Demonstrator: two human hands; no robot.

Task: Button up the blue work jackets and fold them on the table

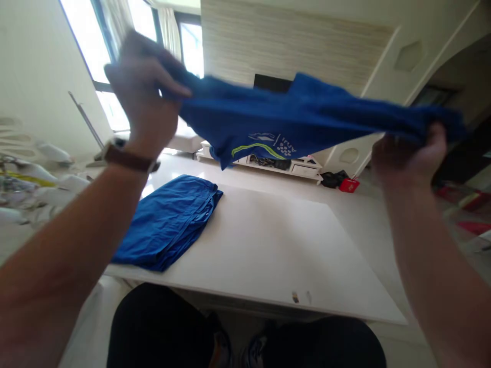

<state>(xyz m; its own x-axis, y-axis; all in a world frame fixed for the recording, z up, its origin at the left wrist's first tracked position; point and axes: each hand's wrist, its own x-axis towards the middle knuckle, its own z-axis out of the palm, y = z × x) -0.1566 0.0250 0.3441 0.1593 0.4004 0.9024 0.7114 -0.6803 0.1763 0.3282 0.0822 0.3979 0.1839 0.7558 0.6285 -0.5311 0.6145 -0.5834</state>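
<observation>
A blue shirt (268,115) with white lettering and a yellow-green stripe stretches between my two hands, raised above the table. My left hand (143,84), with a brown watch strap at the wrist, is closed on one end of it. At the other end my right hand (414,151) grips the cloth, thumb on the near side; its fingers are partly hidden and blurred. Below my left hand, a folded pile of blue clothing (169,220) lies on the left part of the white table (276,245).
Two small items, one of them a dark and orange piece (295,297), lie near the table's front edge. Beyond the table stands a low white cabinet (303,168), with a red box (349,185) on the floor beside it. My knees are below the table edge.
</observation>
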